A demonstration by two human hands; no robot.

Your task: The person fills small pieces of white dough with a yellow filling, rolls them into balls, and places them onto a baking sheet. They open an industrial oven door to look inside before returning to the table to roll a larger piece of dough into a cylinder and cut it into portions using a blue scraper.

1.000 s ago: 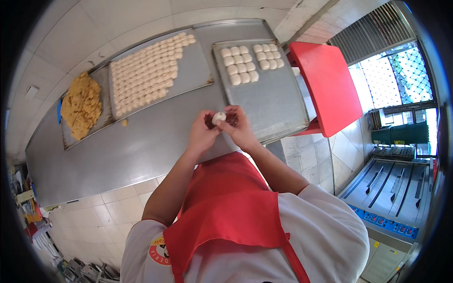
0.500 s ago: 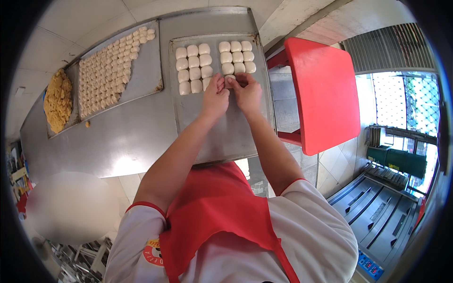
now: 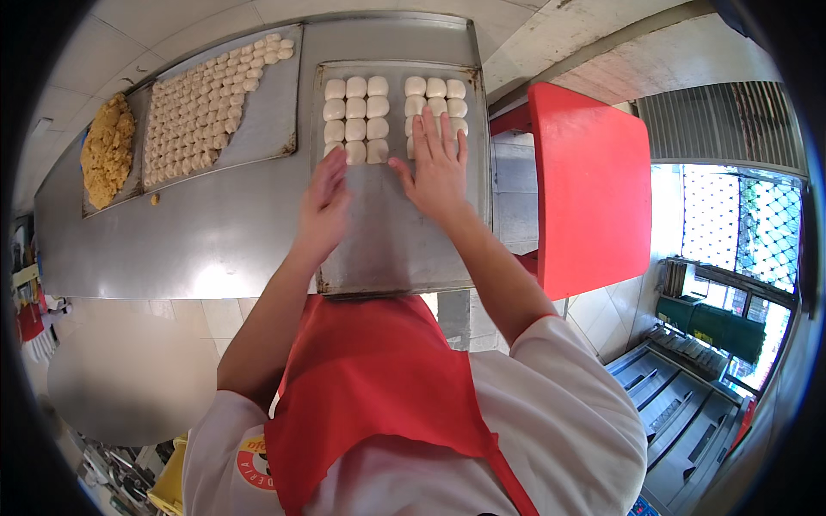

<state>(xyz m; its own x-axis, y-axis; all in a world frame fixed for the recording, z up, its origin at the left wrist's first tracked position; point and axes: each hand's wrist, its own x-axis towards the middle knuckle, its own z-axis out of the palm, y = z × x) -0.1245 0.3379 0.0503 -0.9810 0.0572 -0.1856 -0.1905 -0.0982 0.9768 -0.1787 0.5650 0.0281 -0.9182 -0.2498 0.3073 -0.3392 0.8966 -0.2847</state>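
Observation:
A metal baking tray (image 3: pixel 391 258) lies before me with two blocks of smooth white dough balls set in close rows. The left block (image 3: pixel 355 130) shows almost whole; its near left corner is partly behind my left hand (image 3: pixel 325 206). That hand is side-on, fingers stretched out, holding nothing. My right hand (image 3: pixel 437 168) lies flat with fingers spread over the right block (image 3: pixel 435 89) and hides much of its nearer part. Whether the palm presses on the dough cannot be told.
Left of the tray, another tray (image 3: pixel 271 129) holds many small dough pieces (image 3: pixel 194 112). Beyond it sits a yellow crumbly mass (image 3: pixel 107 150), with a small crumb (image 3: pixel 155 199) on the steel table (image 3: pixel 129 258). A red table (image 3: pixel 594 189) stands to the right.
My hands have come apart from the dough ball they were both touching at the right block's near edge. The left moved left and toward me; the right spread out over the block.

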